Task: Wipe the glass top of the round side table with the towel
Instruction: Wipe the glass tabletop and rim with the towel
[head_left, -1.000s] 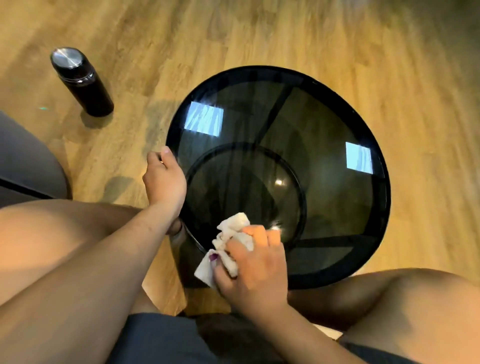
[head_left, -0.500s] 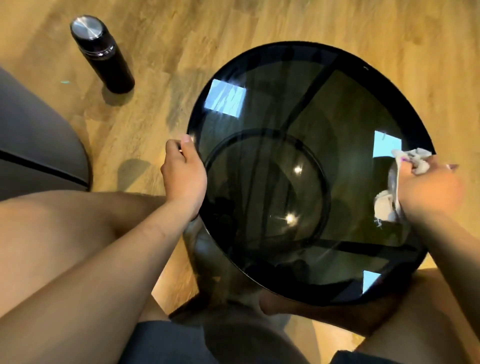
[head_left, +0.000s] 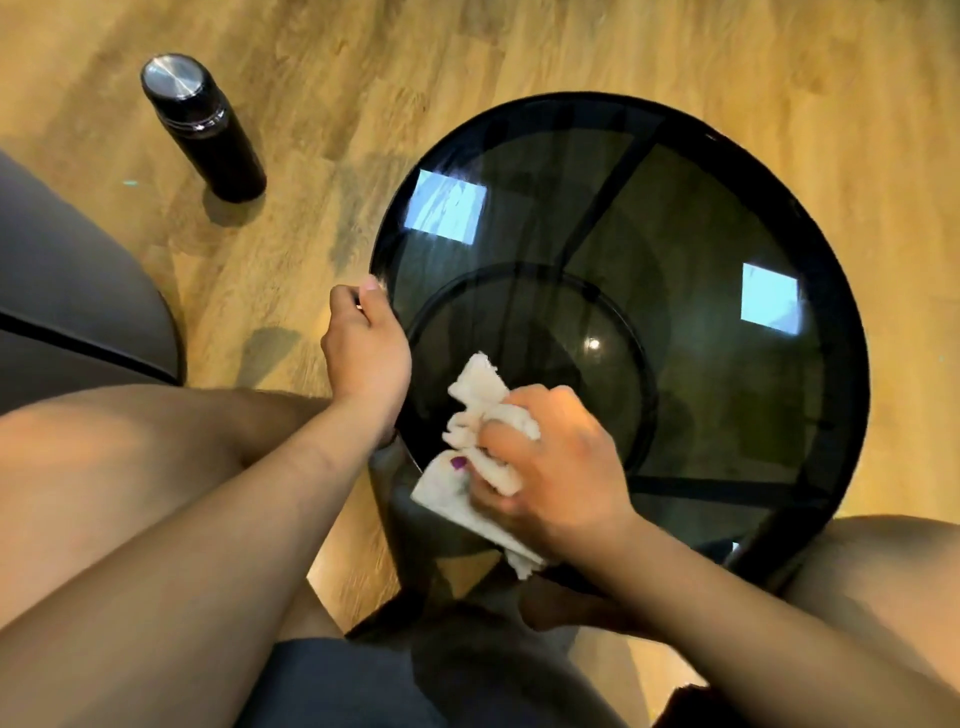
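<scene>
The round side table (head_left: 841, 332) has a dark smoked-glass top in a black rim, with bright window reflections on it. My right hand (head_left: 550, 462) grips a crumpled white towel (head_left: 483, 415) and presses it on the near left part of the glass. The towel's lower corner hangs over the near rim. My left hand (head_left: 363, 348) holds the table's left edge, thumb on top of the rim, fingers curled under it.
A black flask with a steel cap (head_left: 202, 124) stands on the wooden floor at the upper left. A grey cushioned seat (head_left: 67, 280) is at the left edge. My bare knees flank the table's near side.
My right hand with the towel has swept from the right side of the glass back to the near left. The left hand has kept its hold on the rim.
</scene>
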